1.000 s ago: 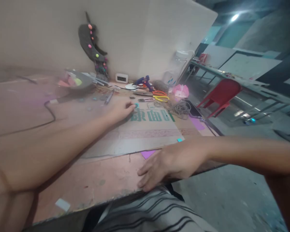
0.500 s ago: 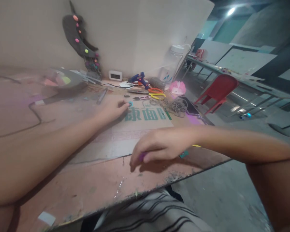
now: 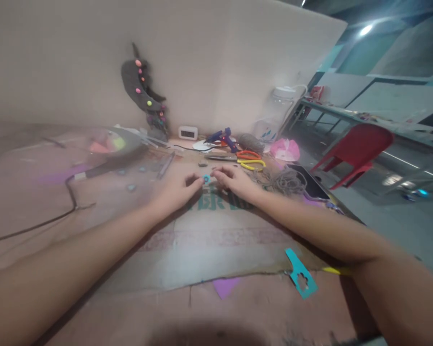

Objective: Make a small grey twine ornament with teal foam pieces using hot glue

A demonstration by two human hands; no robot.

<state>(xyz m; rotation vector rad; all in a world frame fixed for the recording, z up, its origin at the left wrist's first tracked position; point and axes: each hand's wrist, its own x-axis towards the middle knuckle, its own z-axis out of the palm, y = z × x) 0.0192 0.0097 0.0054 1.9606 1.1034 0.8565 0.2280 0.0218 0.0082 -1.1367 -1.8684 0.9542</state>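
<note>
A small blue paper flower (image 3: 206, 179) with a dark centre is pinched between the thumb and finger of my left hand (image 3: 184, 190), above the cardboard sheet (image 3: 159, 259) with green printed characters. My right hand (image 3: 234, 181) comes in from the other side, its fingertips drawn together right beside the flower. Whether they touch it or hold something small is too blurred to tell. Closer to me lie a turquoise paper strip (image 3: 299, 274) with a flower-shaped hole and a purple paper piece (image 3: 225, 287).
Behind my hands are scissors with orange handles (image 3: 247, 154), yellow-handled scissors (image 3: 252, 164), a blue glue gun (image 3: 222, 138) and a white clock (image 3: 188, 132). Tangled grey cord (image 3: 285, 181) and a phone (image 3: 312, 183) lie right. A dark crescent (image 3: 139, 86) with coloured balls leans on the wall.
My right hand has moved from the table's near edge up to my left hand. The purple piece it held now lies on the table. The view has shifted.
</note>
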